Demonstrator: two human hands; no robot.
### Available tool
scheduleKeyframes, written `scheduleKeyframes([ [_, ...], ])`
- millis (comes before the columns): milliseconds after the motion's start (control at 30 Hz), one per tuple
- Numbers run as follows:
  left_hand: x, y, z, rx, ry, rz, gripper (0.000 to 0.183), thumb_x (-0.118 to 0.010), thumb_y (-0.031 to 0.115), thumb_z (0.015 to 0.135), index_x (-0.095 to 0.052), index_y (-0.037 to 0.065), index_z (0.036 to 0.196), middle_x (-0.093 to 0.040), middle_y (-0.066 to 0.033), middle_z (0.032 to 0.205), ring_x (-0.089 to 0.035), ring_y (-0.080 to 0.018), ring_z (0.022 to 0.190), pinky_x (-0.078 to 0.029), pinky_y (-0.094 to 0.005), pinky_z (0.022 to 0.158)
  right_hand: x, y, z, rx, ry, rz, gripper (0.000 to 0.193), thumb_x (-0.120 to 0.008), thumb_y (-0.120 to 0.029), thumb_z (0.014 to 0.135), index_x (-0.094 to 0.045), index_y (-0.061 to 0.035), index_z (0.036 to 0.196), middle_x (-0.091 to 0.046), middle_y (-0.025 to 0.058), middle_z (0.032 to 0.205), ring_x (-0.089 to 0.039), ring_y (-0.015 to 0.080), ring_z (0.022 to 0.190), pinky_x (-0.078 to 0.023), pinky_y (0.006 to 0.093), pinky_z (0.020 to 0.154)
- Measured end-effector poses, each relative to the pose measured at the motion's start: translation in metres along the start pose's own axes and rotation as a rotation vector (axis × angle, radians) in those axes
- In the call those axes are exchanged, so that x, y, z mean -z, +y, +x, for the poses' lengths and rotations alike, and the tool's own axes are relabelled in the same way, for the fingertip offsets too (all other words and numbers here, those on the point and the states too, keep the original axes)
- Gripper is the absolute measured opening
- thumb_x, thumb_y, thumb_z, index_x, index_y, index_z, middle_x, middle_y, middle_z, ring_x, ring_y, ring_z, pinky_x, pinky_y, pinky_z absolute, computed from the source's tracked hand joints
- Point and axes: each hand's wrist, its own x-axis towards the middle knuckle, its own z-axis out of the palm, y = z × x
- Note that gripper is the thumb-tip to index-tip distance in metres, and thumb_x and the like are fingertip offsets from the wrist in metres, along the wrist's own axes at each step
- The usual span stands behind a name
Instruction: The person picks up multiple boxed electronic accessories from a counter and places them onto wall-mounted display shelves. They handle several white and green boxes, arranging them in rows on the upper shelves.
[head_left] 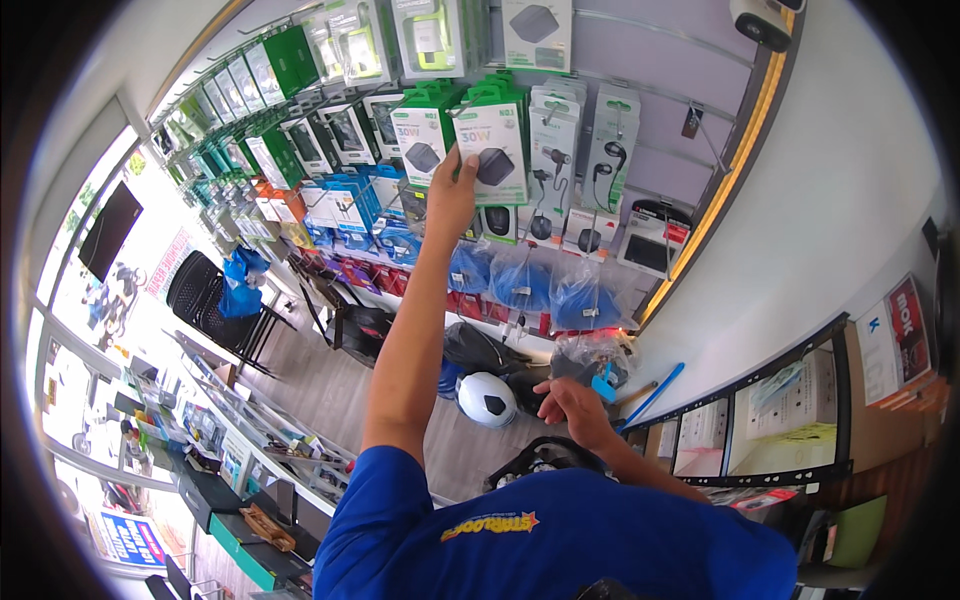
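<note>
Head view: the left hand (452, 190) is raised to upper centre of the frame, its fingers closed on the edge of a green-and-white charger box (494, 150) hung on the wall rack (660, 70). The right hand (572, 402) is held low, lower centre, fingers loosely curled, well apart from the box, near a white helmet (487, 399) and blue bags (520, 280).

Left hand (452, 185) is up gripping a green-and-white charger box (495, 150) on the wall rack (660, 120), right hand (572, 402) down low by a white helmet (487, 399).
</note>
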Motion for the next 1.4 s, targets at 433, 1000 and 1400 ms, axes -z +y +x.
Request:
scheduleKeyframes([
  [433, 0.089, -0.061, 0.103, 0.252, -0.355, -0.514, 0.070, -0.055, 0.049, 0.107, -0.046, -0.003, 0.152, -0.060, -0.0136, 0.143, -0.056, -0.0241, 0.130, -0.041, -0.0402, 0.113, 0.017, 0.007, -0.020, -0.018, 0.097, 0.040, 0.054, -0.039, -0.044, 0.115, -0.068, 0.0011, 0.123, -0.072, 0.0059, 0.086, -0.065, 0.0104, 0.076, -0.053, 0.0252, 0.073],
  [1000, 0.076, -0.109, 0.136, 0.311, -0.584, -0.974, 0.074, -0.062, 0.057, 0.101, -0.048, 0.004, 0.151, -0.059, -0.0149, 0.148, -0.058, -0.0310, 0.134, -0.044, -0.0497, 0.116, 0.003, -0.003, -0.035, -0.102, 0.149, -0.063, 0.059, -0.035, -0.048, 0.113, -0.070, -0.0017, 0.123, -0.072, 0.0074, 0.087, -0.066, 0.0145, 0.076, -0.053, 0.0293, 0.075],
  [1400, 0.105, -0.113, 0.141, 0.353, -0.462, -0.710, 0.067, -0.073, 0.042, 0.095, -0.054, 0.003, 0.146, -0.068, -0.0161, 0.135, -0.069, -0.0320, 0.118, -0.056, -0.0473, 0.104, 0.000, -0.006, -0.044, -0.110, 0.167, -0.077, 0.052, -0.039, -0.044, 0.114, -0.069, -0.0024, 0.121, -0.072, 0.0067, 0.086, -0.067, 0.0138, 0.074, -0.055, 0.0290, 0.072],
])
